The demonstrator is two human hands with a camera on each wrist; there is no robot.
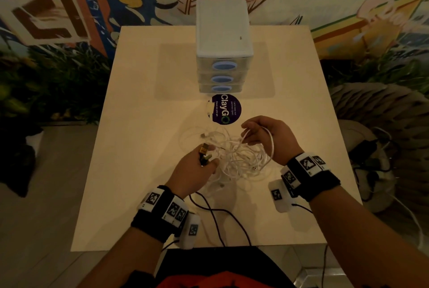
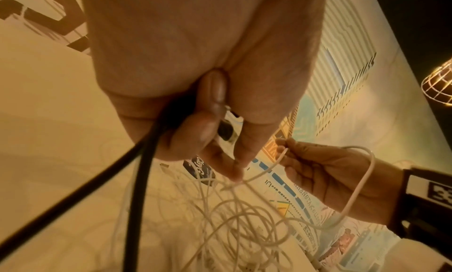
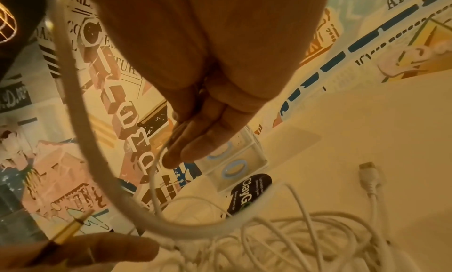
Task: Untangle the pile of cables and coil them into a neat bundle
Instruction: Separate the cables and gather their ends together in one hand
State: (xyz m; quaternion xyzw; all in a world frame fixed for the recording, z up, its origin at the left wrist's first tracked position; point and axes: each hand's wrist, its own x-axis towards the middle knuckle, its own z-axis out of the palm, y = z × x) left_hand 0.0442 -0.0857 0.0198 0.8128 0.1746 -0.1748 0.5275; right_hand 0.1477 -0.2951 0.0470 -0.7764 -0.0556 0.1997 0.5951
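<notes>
A tangled pile of thin white cables [image 1: 241, 160] lies on the pale table [image 1: 144, 125], between my two hands. My left hand [image 1: 204, 160] grips the plug end of a black cable [image 1: 204, 152], whose black cord [image 2: 137, 189] runs back toward me. My right hand [image 1: 253, 135] is lifted over the pile and pinches a white cable strand [image 1: 270, 144] that loops down its outer side. In the right wrist view that white loop [image 3: 80, 141] arcs round the curled fingers [image 3: 193, 146]. A loose white USB plug [image 3: 368, 171] lies on the table.
A small white drawer unit [image 1: 221, 44] with three blue-handled drawers stands at the table's far middle. A dark round ClayGo sticker [image 1: 226, 109] lies in front of it. Two black cords [image 1: 216, 215] trail over the table's near edge. A painted wall stands behind.
</notes>
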